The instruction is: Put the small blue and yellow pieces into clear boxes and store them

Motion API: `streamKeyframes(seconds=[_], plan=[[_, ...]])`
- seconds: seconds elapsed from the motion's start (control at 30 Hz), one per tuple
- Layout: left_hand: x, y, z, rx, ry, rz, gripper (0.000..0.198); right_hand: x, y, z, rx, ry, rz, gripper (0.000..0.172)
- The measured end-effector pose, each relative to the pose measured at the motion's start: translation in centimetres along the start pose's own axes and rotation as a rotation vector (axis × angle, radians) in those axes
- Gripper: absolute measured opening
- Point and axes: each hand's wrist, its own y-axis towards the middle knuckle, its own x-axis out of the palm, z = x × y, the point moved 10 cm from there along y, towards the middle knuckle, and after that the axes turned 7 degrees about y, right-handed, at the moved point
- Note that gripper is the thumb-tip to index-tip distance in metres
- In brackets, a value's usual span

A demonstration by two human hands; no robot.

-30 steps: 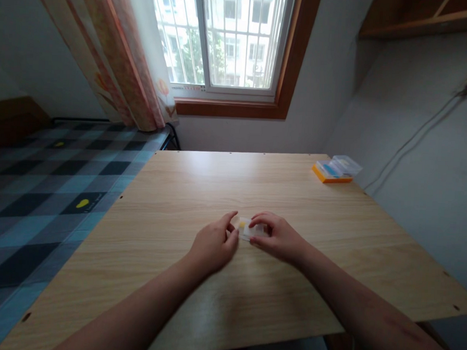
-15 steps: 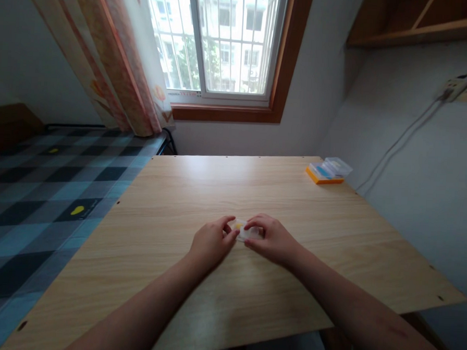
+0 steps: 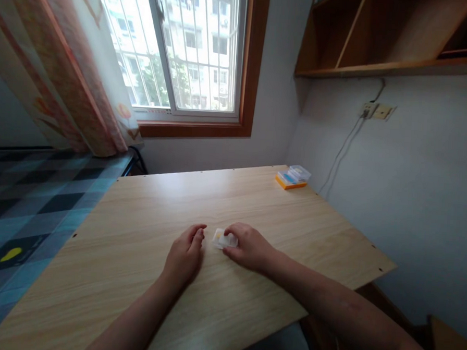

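Observation:
A small clear plastic box (image 3: pixel 219 240) with a bit of yellow inside lies on the wooden table in front of me. My right hand (image 3: pixel 249 246) grips its right end between thumb and fingers, hiding that part. To the left of the box, my left hand (image 3: pixel 184 253) rests at the tabletop, apart from it. Its fingers are loosely bent, thumb near the forefinger, and nothing shows in them.
At the table's (image 3: pixel 169 198) far right corner sits an orange-based case (image 3: pixel 290 183) with a clear plastic box (image 3: pixel 299 173) on top. A bed with a checked cover (image 3: pixel 55 202) stands at the left. A wooden shelf (image 3: pixel 380 68) hangs on the right wall.
My left hand has let go of the small box and moved left of it. My right hand still holds the box. The view has turned to the right.

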Motion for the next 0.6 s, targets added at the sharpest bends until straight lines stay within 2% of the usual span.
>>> streamKeyframes(seconds=[0.13,0.27,0.33,0.5,0.6], plan=[[-0.5,0.2,-0.5,-0.013,-0.045,0.053,0.051,-3.7,0.8,1.5,0.024,-0.097,0.073,0.030],[-0.6,0.2,-0.1,-0.001,-0.005,0.060,0.047,-9.9,2.2,4.5,0.049,-0.385,0.133,0.035],[-0.6,0.1,0.1,0.001,0.020,0.054,0.047,-13.4,2.9,7.1,0.143,-0.593,0.146,0.035],[-0.2,0.1,-0.3,-0.016,0.026,0.039,0.048,-21.7,4.8,13.6,0.350,-0.761,0.227,0.037],[0.0,0.3,-0.7,-0.020,0.014,0.044,0.048,-25.5,5.8,16.8,0.471,-0.842,0.269,0.042]])
